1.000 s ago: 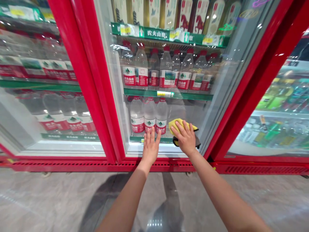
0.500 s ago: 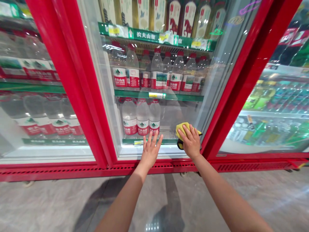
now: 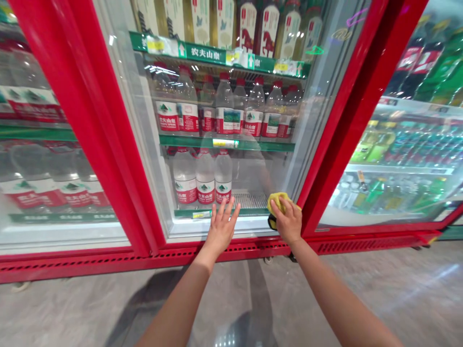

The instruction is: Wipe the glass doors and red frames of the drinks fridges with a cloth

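Observation:
My left hand (image 3: pixel 220 227) has its fingers spread against the lower part of the glass door (image 3: pixel 249 178), in front of the bottom row of water bottles (image 3: pixel 205 178). Nothing is in it. To its right, my right hand (image 3: pixel 288 221) presses a yellow cloth (image 3: pixel 279 198) to the glass near the door's lower right corner. The fingers are bent over the cloth, and a dark edge of it shows below them.
Red door frames (image 3: pixel 343 120) stand on both sides. Behind the glass, green-edged shelves (image 3: pixel 227 142) hold several bottles. More drinks fill the coolers at left and right. A vented red base (image 3: pixel 242 249) runs above the grey floor (image 3: pixel 231 299).
The view has shifted slightly to the right. My right hand and the cloth have moved a little down the glass, and its fingers have drawn in. My left hand still rests flat.

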Tool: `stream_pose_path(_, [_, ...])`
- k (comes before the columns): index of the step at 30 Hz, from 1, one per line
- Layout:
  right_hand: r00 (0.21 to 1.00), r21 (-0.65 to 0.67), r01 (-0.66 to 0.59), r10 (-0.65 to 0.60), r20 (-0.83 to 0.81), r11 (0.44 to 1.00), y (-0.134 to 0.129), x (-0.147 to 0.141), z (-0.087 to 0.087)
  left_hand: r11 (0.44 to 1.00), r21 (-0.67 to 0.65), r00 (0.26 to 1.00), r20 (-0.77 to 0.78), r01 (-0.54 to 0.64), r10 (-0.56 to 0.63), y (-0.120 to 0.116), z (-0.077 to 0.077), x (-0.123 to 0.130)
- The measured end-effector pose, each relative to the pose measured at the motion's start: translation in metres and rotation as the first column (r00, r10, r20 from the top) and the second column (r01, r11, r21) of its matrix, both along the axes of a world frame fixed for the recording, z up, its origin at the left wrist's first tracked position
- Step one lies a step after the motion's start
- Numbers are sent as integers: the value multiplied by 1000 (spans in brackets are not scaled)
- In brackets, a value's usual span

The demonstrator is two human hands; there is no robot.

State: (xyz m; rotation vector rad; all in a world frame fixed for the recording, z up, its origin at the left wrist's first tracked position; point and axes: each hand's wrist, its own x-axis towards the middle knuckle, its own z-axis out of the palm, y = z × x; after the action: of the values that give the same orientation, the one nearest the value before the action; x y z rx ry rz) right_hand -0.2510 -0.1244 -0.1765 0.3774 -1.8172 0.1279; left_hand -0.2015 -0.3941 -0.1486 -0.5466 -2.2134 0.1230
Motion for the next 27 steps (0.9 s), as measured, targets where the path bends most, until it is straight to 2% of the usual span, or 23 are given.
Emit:
stream_pose_path(2, [998, 68, -39, 35, 56, 997, 2, 2, -12, 1000, 13, 1000, 1, 1, -1, 0, 0, -1])
stream_pose_path(4, [994, 112, -66, 56, 92, 991, 7, 0, -12, 1000, 23, 1000, 6, -1, 1, 1, 1, -2])
stream_pose_path(7, [995, 32, -40, 37, 94, 999, 22, -9, 0, 1000, 26, 1000, 15, 0, 0, 1, 3, -2])
stream_pose_path(9, [996, -55, -5, 9, 84, 998, 33, -11, 1, 1000, 20, 1000, 28, 7, -8, 0, 4, -2])
stream_pose_path(11, [996, -91, 15, -7, 90, 996, 38, -8, -8, 1000, 23, 999, 47, 7, -8, -1, 5, -2])
stream_pose_path(13, [993, -69, 10, -2, 119, 998, 41, -2, -22, 1000, 31, 998, 62, 7, -9, 0, 5, -2])
stream_pose_path(15, [990, -45, -3, 10, 143, 999, 44, 0, -27, 999, 33, 997, 71, 15, -17, 3, 6, -3])
stream_pose_path(17, [989, -71, 0, 10, 147, 997, 49, -4, -20, 999, 18, 996, 83, 37, -38, 8, 6, -4])
stream_pose_path(20, [996, -252, 19, 5, 94, 968, 54, -20, 1, 999, -10, 993, 110, 53, -51, 12, 7, -6])
stream_pose_path(22, [998, -359, 10, 14, 63, 933, 51, -27, 3, 998, -26, 991, 122, 52, -48, 12, 8, -8])
stream_pose_path(27, [989, -398, -51, 103, 111, 916, 29, -22, -29, 998, -43, 992, 119, 50, -44, 9, 8, -12])
